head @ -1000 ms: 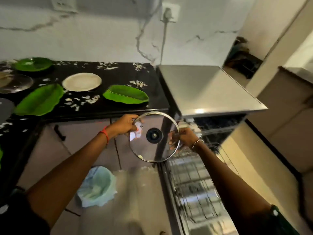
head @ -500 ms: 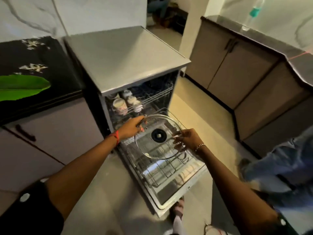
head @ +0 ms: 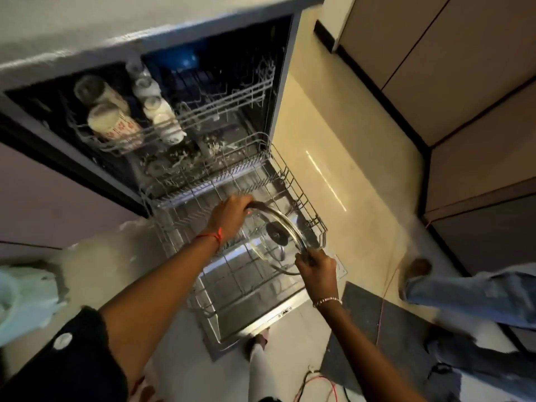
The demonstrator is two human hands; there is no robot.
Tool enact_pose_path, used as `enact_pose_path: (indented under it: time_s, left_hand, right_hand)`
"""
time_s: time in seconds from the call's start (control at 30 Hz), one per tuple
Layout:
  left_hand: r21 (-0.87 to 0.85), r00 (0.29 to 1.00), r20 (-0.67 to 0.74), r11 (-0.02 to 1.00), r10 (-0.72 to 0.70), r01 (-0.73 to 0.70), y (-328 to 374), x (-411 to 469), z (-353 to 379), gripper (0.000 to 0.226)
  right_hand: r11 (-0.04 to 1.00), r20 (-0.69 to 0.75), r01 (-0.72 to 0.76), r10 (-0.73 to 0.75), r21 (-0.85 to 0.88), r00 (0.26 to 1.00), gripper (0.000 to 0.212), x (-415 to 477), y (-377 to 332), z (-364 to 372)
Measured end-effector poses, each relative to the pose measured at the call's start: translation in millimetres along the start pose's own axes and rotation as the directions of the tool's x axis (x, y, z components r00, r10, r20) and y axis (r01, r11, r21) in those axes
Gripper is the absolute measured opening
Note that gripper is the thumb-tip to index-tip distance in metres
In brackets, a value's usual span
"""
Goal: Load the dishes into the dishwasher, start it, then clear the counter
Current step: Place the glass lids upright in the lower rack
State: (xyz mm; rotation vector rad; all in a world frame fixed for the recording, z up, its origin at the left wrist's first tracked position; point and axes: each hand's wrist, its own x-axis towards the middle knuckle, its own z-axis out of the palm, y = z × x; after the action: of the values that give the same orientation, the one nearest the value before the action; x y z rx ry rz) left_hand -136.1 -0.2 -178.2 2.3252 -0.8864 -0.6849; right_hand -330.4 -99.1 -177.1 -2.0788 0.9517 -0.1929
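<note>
**Glass lid held over the lower rack**

Nearest, the right hand [head: 316, 264] pinches the near rim of the round glass pot lid with a metal band and dark centre knob [head: 277, 237]; the left hand [head: 230, 211] is closed on the far rim. The lid hangs tilted just above the pulled-out grey wire lower rack [head: 307, 207]. It is probably rigid, moderately heavy, slick and breakable, so gripping the rim at 2 opposite points suits it. Beyond the lid, the upper wire rack [head: 255, 88] carries pale, smooth ceramic mugs [head: 113, 123].
</note>
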Motion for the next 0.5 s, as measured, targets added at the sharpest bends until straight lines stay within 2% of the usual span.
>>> enact_pose_path:
  time_s: [0.07,0.1,0.23,0.27,0.4,0.5]
  left_hand:
    - [0.004,1.0,0.0,1.0,-0.008,0.008,-8,21,24,0.016]
    - [0.003,1.0,0.005,1.0,-0.016,0.016,-16,29,36,0.017]
    - [-0.019,0.998,0.021,0.998,-0.062,0.062,-54,51,72,0.018]
    - [-0.028,0.997,0.033,0.997,-0.071,0.072,-63,54,80,0.019]
    - [-0.063,0.997,0.058,0.996,-0.057,0.06,-97,69,103,0.024]
    - [-0.088,0.997,0.069,0.995,-0.036,0.042,-113,79,112,0.022]
  right_hand:
    - [0.999,-0.001,0.05,-0.05,-0.009,0.999,0.052,13,24,11]
    - [0.997,0.014,0.07,-0.07,-0.013,0.997,0.048,19,39,19]
    - [0.994,0.113,0.101,-0.095,-0.05,0.989,0.008,32,85,59]
    - [0.993,0.132,0.103,-0.095,-0.058,0.987,0.003,34,93,69]
    - [0.995,0.162,0.09,-0.082,-0.044,0.983,0.022,36,110,102]
    - [0.997,0.134,0.081,-0.077,-0.019,0.988,0.027,34,117,121]
